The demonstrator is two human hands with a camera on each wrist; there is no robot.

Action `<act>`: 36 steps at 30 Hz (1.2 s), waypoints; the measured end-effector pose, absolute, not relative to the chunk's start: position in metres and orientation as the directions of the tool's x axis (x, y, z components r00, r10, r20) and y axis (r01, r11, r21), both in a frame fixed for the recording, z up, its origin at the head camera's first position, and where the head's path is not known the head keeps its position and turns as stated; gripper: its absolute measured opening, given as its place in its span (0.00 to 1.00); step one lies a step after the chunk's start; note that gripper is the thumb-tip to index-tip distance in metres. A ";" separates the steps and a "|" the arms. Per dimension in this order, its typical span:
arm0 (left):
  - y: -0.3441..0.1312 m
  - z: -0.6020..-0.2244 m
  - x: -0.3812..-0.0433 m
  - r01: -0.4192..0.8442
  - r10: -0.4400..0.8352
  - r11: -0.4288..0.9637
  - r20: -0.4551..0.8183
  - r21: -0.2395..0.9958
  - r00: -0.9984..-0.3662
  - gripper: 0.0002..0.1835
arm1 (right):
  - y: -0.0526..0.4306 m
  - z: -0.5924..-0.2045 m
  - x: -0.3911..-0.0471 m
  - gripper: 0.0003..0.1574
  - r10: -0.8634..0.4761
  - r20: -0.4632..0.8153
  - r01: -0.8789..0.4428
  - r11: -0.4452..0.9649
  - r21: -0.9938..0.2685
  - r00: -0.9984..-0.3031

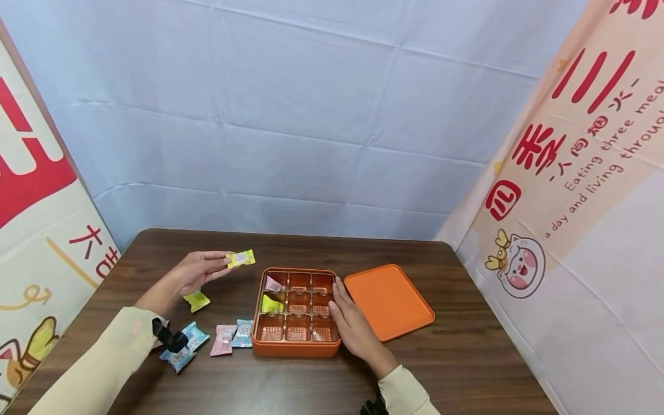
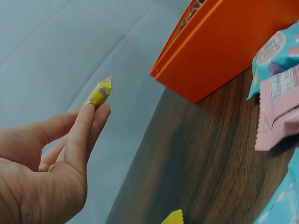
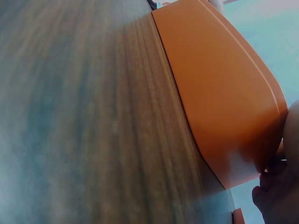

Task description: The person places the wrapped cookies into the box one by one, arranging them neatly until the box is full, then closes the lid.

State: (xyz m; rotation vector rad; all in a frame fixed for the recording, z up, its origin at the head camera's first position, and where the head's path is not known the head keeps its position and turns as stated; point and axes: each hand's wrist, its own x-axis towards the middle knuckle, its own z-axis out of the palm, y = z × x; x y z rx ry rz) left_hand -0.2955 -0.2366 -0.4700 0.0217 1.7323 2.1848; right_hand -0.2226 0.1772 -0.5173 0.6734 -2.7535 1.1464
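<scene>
My left hand (image 1: 201,269) pinches a yellow-wrapped candy (image 1: 241,259) by one end, above the table and left of the box; the left wrist view shows the same candy (image 2: 100,92) at the fingertips. An orange box (image 1: 297,350) with a clear divided tray stands on the table. A pink-wrapped candy (image 1: 273,283) lies in its back-left compartment, and a yellow-wrapped candy (image 1: 272,305) in the middle-left one. Along the box's right side rests my right hand (image 1: 353,324), fingers extended. In the right wrist view that hand (image 3: 280,186) touches the box wall (image 3: 210,79).
An orange lid (image 1: 390,302) lies flat right of the box. Left of the box are a blue candy (image 1: 242,333), a pink candy (image 1: 223,340), more blue candies (image 1: 178,358) and a yellow candy (image 1: 197,300). Cloth (image 1: 290,115) hangs behind the table.
</scene>
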 end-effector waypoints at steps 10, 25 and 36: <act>-0.221 -0.466 -0.282 -0.250 0.288 -0.171 -0.194 0.953 -0.938 0.33 | 0.178 -0.514 -0.221 0.36 -0.371 0.235 -0.429 0.625 -0.652 -0.898; -0.184 -0.458 -0.260 -0.199 0.367 -0.100 -0.150 0.975 -0.918 0.28 | 0.178 -0.513 -0.222 0.36 -0.374 0.274 -0.458 0.611 -0.646 -0.886; -0.167 -0.456 -0.248 -0.209 0.411 -0.075 -0.160 0.975 -0.898 0.27 | 0.179 -0.512 -0.221 0.36 -0.380 0.266 -0.456 0.610 -0.648 -0.886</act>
